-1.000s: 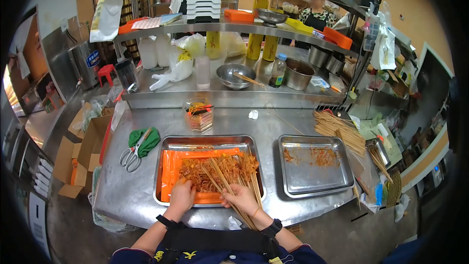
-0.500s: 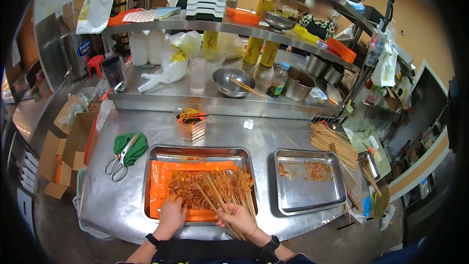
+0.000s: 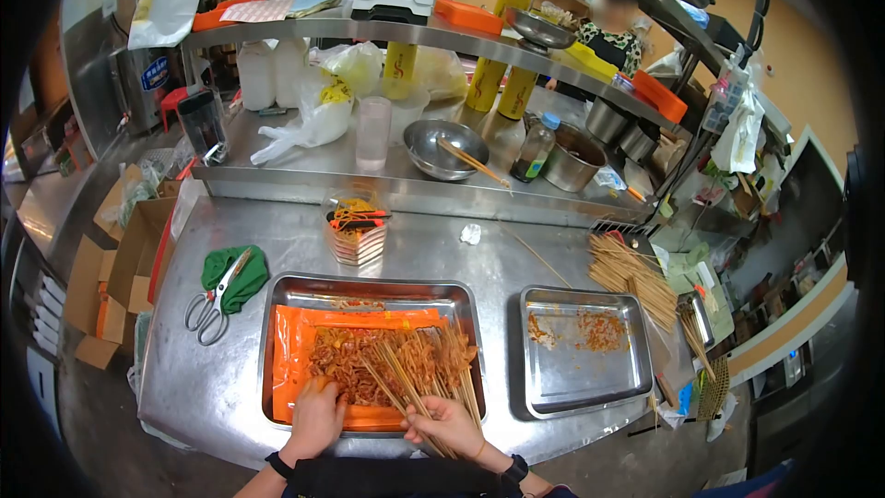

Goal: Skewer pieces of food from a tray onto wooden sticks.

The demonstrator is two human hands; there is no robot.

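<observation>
A steel tray [image 3: 468, 314] holds an orange plastic bag [image 3: 288, 341] and a heap of reddish shredded food [image 3: 350, 360]. At the heap's left edge is my left hand [image 3: 318, 415], its fingers bent down onto the food and the bag; the fingertips are partly hidden. My right hand [image 3: 444, 426] is closed round a bundle of wooden skewers [image 3: 403, 378], whose upper ends reach into the food. More skewers with food on them lie on the tray's right side, beside the ones I hold.
Scissors [image 3: 214, 309] lie on a green cloth [image 3: 247, 281] at left. A second steel tray [image 3: 590, 378] with food scraps is at right, near piled bare skewers [image 3: 631, 277]. Behind stand a cup [image 3: 356, 240], a bowl [image 3: 433, 161] and shelves. Two people are beyond.
The view has shifted slightly. My left hand stays at the food's left edge, with its fingers slightly changed in pose. My right hand still holds the skewers in nearly the same place.
</observation>
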